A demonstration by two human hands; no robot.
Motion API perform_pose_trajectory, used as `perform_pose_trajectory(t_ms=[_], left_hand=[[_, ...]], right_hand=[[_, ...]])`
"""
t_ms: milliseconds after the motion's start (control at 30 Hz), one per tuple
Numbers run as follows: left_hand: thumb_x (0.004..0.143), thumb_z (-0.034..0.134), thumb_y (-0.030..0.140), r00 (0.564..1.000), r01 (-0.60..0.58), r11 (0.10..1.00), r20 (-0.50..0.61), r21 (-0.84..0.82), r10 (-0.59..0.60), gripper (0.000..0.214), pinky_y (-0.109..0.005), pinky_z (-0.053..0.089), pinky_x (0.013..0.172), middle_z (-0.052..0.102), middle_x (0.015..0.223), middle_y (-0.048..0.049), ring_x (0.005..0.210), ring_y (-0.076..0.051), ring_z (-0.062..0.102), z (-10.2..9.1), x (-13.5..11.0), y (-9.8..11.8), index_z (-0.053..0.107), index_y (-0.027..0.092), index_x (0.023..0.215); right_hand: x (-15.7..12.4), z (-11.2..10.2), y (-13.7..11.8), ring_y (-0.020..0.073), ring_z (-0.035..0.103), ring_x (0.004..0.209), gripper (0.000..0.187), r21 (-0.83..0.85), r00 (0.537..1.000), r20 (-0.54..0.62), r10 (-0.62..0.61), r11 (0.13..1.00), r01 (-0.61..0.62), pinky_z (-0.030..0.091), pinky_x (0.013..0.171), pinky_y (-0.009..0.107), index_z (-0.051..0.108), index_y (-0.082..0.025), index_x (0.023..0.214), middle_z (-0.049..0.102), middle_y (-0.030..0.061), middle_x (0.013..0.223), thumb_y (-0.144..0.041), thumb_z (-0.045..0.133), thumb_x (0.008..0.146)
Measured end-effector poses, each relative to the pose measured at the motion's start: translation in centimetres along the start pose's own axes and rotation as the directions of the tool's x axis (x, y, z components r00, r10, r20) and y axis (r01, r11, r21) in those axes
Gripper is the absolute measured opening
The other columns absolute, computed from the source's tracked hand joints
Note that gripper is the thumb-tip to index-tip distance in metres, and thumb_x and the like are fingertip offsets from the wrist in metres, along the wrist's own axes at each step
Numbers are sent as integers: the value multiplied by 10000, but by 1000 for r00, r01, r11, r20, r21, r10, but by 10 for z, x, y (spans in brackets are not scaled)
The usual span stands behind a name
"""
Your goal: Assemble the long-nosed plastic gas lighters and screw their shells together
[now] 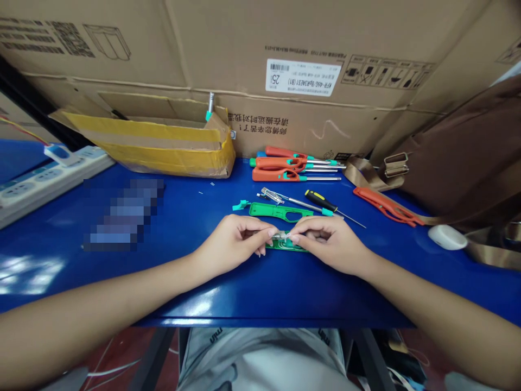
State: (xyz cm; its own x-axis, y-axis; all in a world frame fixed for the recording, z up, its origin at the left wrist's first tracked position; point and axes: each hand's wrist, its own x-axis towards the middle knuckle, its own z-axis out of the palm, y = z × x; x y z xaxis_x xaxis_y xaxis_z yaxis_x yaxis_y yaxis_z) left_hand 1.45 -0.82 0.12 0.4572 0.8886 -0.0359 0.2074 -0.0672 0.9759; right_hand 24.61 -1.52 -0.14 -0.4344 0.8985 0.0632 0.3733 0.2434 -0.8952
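Note:
My left hand (240, 236) pinches a small clear-and-metallic part (279, 235) between thumb and forefinger. At that part's right end, my right hand (331, 244) is closed in a pinch on a thin whitish piece (287, 235), too small to name. Directly beneath the fingertips lies a green lighter casing half (285, 246) with a pale wire in it, partly hidden by both hands. Behind them rests another green casing half (268, 210), with a teal trigger piece (240, 205) at its left. A clear lighter insert (272, 195) and a metal tube with a teal collar (311, 206) lie farther back.
Several orange lighters (277, 174) lie by the cardboard wall (228, 60). A yellow-black screwdriver (321, 200), an orange casing (386, 205) and a white mouse-like object (448, 237) are to the right. A yellow-taped box (163, 152), a power strip (36, 182) and a blurred-out object (126, 214) are left.

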Motion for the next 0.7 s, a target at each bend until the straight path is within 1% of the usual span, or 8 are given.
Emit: perform_pose_trajectory(t_ms=[100, 233, 300, 367, 467, 533, 600, 700], left_hand=[[888, 685, 345, 1000, -22, 1000, -15, 8, 22, 247, -195, 491, 547, 684, 637, -15, 545, -102, 589, 0, 1, 2, 799, 130, 932], [896, 674, 320, 999, -32, 999, -8, 23, 32, 227, -183, 470, 522, 659, 596, 3, 529, -98, 579, -1, 1, 4, 791, 129, 930], [905, 661, 311, 999, -41, 998, 2, 43, 41, 226, -181, 469, 527, 659, 599, 2, 532, -95, 580, -3, 1, 4, 788, 124, 911], [915, 652, 325, 999, -47, 997, 13, 66, 46, 240, -182, 470, 531, 655, 596, 2, 537, -98, 583, -3, 1, 4, 784, 126, 900], [928, 638, 347, 997, -74, 993, 31, 98, 71, 260, -189, 467, 528, 666, 613, -3, 543, -105, 590, -4, 1, 1, 780, 130, 908], [938, 625, 335, 992, -123, 981, 47, 152, 117, 256, -199, 478, 559, 711, 678, -19, 577, -114, 612, -6, 1, 0, 782, 133, 927], [946, 620, 320, 981, -195, 948, 63, 250, 185, 244, -219, 498, 640, 763, 788, -40, 664, -132, 654, -10, 2, 1, 790, 144, 943], [957, 616, 298, 962, -274, 864, 107, 421, 253, 223, -248, 492, 738, 789, 899, -46, 775, -155, 680, -19, 4, 3, 803, 175, 965]], right_hand=[[1, -2, 0, 77, 370, 504, 302, 13, 1000, -9, 22, 1000, -22, 279, 451, 239, 760, -146, 869, 606, 15, 688, -438, 687, 876], [2, -7, -2, 67, 329, 468, 244, -90, 999, 8, -38, 995, 39, 264, 444, 229, 752, -141, 913, 488, -45, 581, -375, 698, 869], [2, -8, -2, 68, 357, 477, 227, -129, 996, 20, -82, 988, 84, 289, 458, 230, 761, -144, 928, 534, -31, 611, -355, 692, 880], [3, -8, -2, 79, 412, 513, 255, -140, 994, 20, -104, 984, 106, 324, 480, 237, 770, -152, 905, 617, 7, 688, -388, 673, 908], [5, -7, -1, 96, 449, 549, 326, -125, 996, 27, -89, 988, 92, 338, 490, 245, 774, -160, 865, 672, 37, 744, -461, 663, 920], [5, -7, 0, 104, 463, 560, 340, -115, 998, 33, -61, 991, 65, 342, 493, 248, 771, -159, 853, 680, 41, 745, -474, 662, 919], [6, -8, 1, 108, 479, 570, 331, -119, 999, 35, -40, 992, 44, 353, 500, 248, 764, -157, 852, 680, 41, 747, -457, 647, 931], [5, -10, 2, 96, 453, 550, 257, -194, 995, 15, -104, 976, 104, 359, 496, 245, 756, -162, 914, 662, 31, 782, -395, 648, 932]])
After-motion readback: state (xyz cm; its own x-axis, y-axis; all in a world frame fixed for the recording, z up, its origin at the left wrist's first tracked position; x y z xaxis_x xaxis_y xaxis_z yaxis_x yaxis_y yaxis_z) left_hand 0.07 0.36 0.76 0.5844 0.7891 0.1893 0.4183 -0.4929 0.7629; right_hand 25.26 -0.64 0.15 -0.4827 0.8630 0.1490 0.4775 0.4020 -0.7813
